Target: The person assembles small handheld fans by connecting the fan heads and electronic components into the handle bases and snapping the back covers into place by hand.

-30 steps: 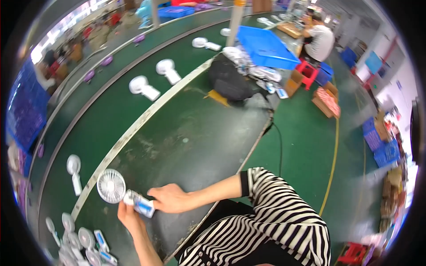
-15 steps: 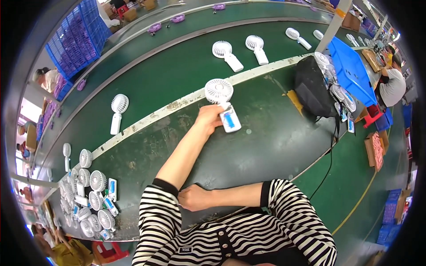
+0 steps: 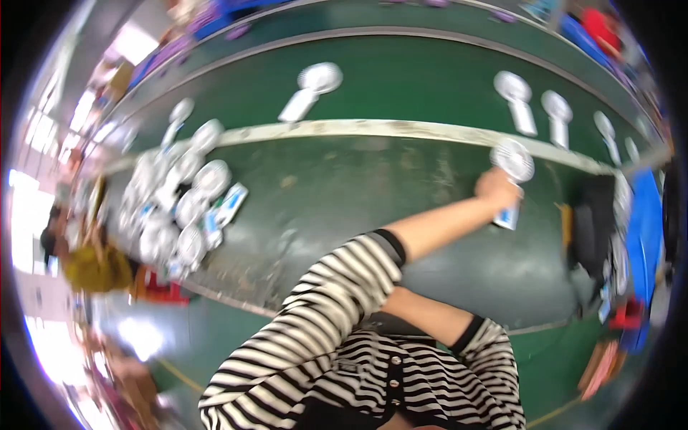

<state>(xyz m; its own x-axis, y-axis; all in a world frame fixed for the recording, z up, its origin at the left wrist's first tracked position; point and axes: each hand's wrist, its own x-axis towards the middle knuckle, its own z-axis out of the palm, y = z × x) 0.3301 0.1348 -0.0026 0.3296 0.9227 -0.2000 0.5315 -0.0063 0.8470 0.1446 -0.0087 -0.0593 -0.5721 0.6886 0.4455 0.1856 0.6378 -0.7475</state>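
My left hand (image 3: 498,190) reaches across to the right and is closed on a white handheld fan (image 3: 513,160). It grips the fan near the neck, between the round head and the handle. The lower part of the handle shows blue below my fingers. The fan lies at the work table's far edge, close to the pale strip. My right forearm (image 3: 426,315) crosses beneath the left arm, and the left sleeve hides my right hand. To the left, a heap of white fans (image 3: 190,204) sits on the table, some with blue parts showing; motion blurs them.
Beyond the pale strip (image 3: 373,129), several white fans (image 3: 514,89) lie spaced out on a green belt (image 3: 408,86). A black bag (image 3: 595,222) and a blue tray (image 3: 645,236) stand at the right end. Another person in yellow (image 3: 97,269) is at the far left.
The view has turned left, so the table and heap appear farther right. My left hand still grips the same fan. My right hand, seen before as a fist, is now hidden behind the left arm.
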